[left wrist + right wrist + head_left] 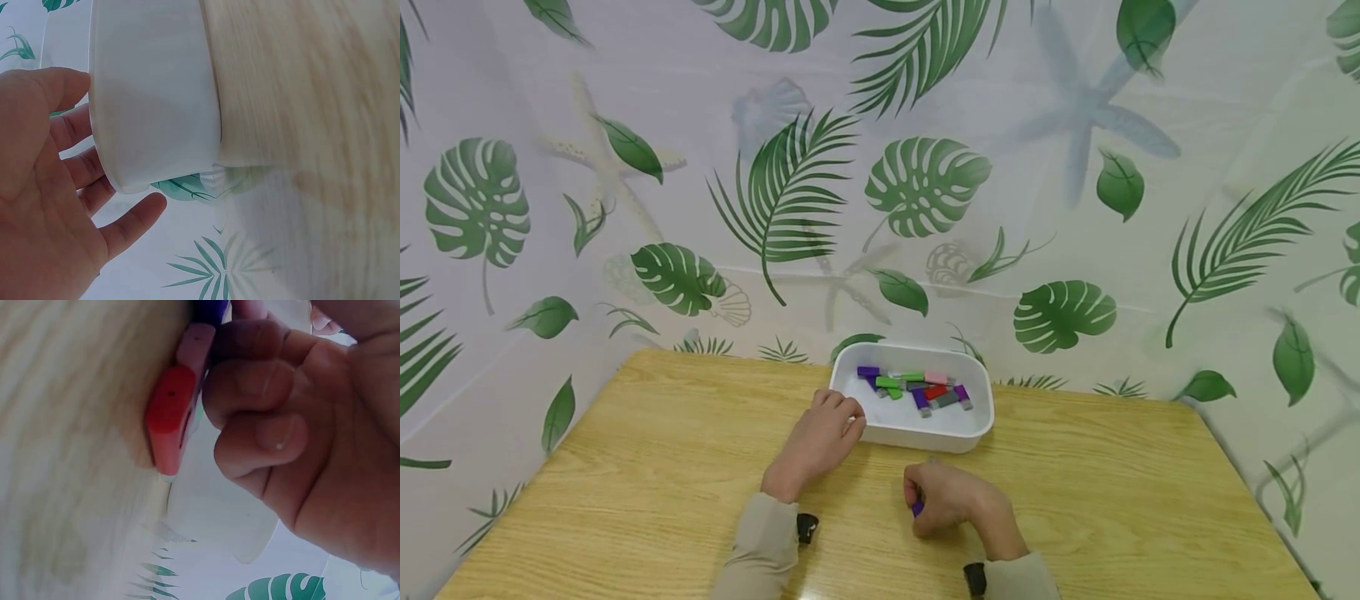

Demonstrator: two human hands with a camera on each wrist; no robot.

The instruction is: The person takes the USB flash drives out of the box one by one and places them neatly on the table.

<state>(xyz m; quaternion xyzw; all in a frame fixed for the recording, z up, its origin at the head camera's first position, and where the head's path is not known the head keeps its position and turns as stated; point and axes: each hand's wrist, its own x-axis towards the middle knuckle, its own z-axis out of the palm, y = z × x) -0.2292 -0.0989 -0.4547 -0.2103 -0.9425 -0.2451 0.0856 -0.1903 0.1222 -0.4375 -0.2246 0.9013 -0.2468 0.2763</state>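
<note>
A white plastic tray (925,437) stands near the back of the wooden table, holding several USB sticks (936,392) in purple, green, red, grey and pink. My left hand (818,433) holds its near left corner; in the left wrist view, fingers reach behind the tray wall (156,94) while the little finger sticks out apart. In front of the tray my right hand (951,498) pinches a purple USB stick (917,507), mostly covered by the fingers. Close up, a red USB stick (170,412) and a pink one (196,345) lie side by side next to the purple one.
The wooden table (1112,500) extends to both sides of the hands. Behind it hangs a white cloth (880,208) with green leaf prints, close to the tray's back. A dark wrist device (807,527) sits at the left sleeve, another (975,579) at the right.
</note>
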